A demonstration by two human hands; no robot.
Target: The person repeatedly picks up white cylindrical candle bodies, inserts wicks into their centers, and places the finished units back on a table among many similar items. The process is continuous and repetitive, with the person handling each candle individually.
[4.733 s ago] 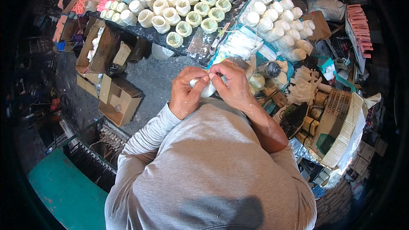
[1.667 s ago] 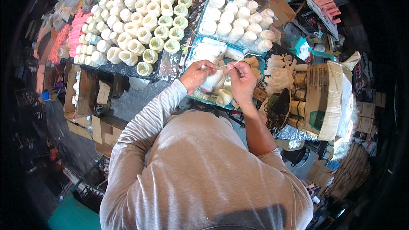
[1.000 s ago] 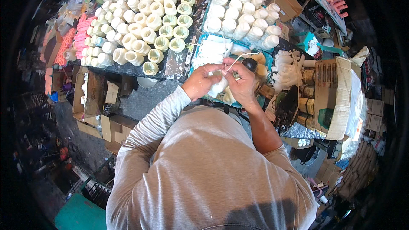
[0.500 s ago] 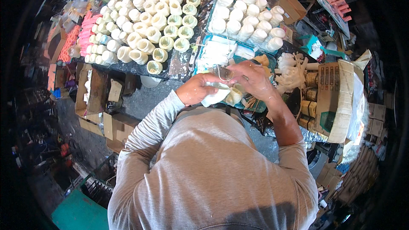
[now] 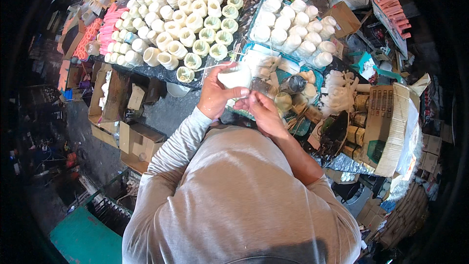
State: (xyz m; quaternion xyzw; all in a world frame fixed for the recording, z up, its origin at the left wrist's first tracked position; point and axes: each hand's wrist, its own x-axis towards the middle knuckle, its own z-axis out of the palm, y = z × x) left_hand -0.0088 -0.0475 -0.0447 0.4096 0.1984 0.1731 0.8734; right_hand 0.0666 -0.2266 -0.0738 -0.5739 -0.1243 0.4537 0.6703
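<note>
Bench: dark, cluttered bench (image 5: 146,71) ran across the upper view, its near edge bare just left of the hands.
Spools: round white thread spools (image 5: 185,19) stood packed in rows, hollow cores up, some greenish inside; a second batch of plain white cones (image 5: 293,29) sat on a blue tray to the right.
Left hand: left hand (image 5: 215,95) was wrapped around a white, smooth, rounded spool (image 5: 235,76), held above the bench's near edge, just beside the rows.
Right hand: right hand (image 5: 264,112) sat just below the spool, fingers curled narrow at its underside; what they pinched could not be told.
Thread: thin white thread (image 5: 210,66) trailed left from the spool.
Hidden: spool's lower half was covered by fingers; items right of the hands blurred into a brown and white heap.
Boxes: flat cardboard boxes (image 5: 137,139) lay on the floor left of the grey sleeve.
Room: open grey floor (image 5: 166,112) lay between boxes and bench.
</note>
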